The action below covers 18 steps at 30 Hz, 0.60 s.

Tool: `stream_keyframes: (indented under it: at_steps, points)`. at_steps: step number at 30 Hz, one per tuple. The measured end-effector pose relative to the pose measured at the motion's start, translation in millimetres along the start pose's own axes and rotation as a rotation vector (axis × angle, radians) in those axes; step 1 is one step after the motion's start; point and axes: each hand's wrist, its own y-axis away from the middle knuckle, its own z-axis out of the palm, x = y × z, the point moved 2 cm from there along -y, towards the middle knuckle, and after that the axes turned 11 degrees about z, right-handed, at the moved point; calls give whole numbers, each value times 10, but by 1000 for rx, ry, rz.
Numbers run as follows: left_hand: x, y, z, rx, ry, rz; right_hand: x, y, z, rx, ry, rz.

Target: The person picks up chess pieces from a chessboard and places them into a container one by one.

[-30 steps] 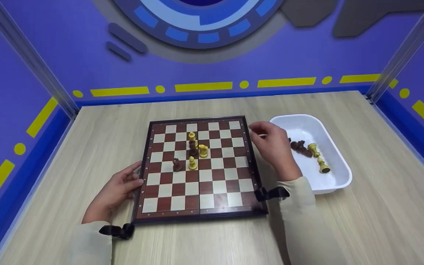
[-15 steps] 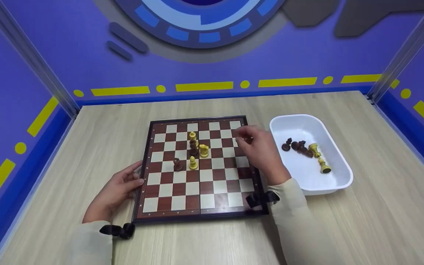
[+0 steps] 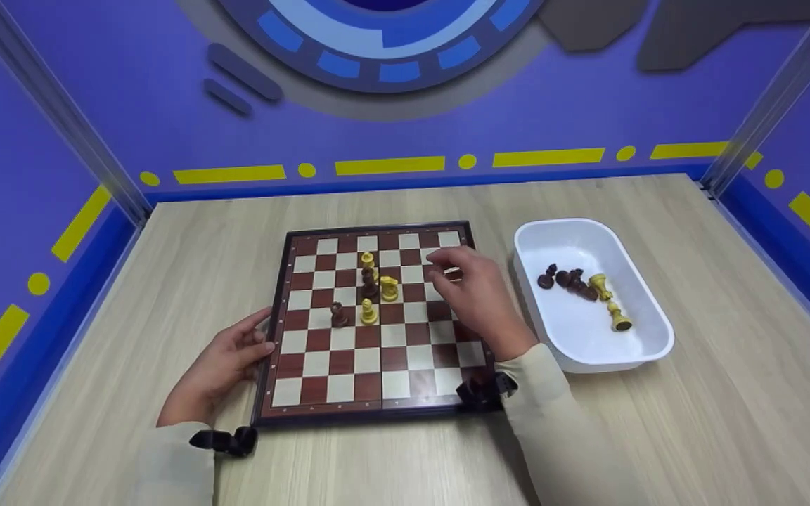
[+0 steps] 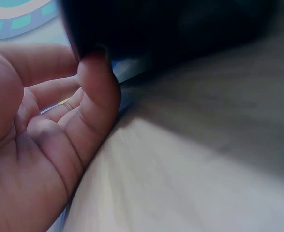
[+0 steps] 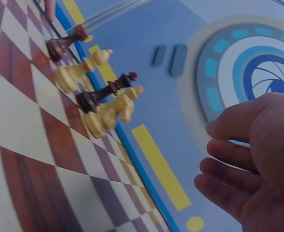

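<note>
My left hand (image 3: 219,362) rests its fingertips against the left edge of a brown-and-white chessboard (image 3: 324,414). In the left wrist view that hand's (image 4: 50,121) fingers touch the board's dark side (image 4: 156,29). My right hand (image 3: 479,295) hovers over the board's right half, thumb and index fingertip apart. In the right wrist view the right hand's (image 5: 258,164) fingers are loosely bent, with nothing seen between them. Left of it stand a yellow knight (image 3: 389,289), a yellow bishop (image 3: 368,312), a dark tall piece (image 3: 369,287), a brown piece (image 3: 338,315) and another yellow piece (image 3: 367,260).
A white plastic tub (image 3: 647,330) stands right of the board, with several brown pieces (image 3: 574,282) and two yellow pieces (image 3: 616,318) lying in it. Blue panels (image 3: 377,133) wall the wooden table (image 3: 728,393) at the back and sides.
My right hand has moved left from between the tub and the board to over the board's right half. The left hand and the standing pieces have stayed put.
</note>
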Motion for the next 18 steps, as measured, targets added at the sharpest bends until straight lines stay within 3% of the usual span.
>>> stream_keyframes:
  at_steps: [18]
  points:
    - [16,17,4,-10,3,-4,-117,127,359,-105,48,-61]
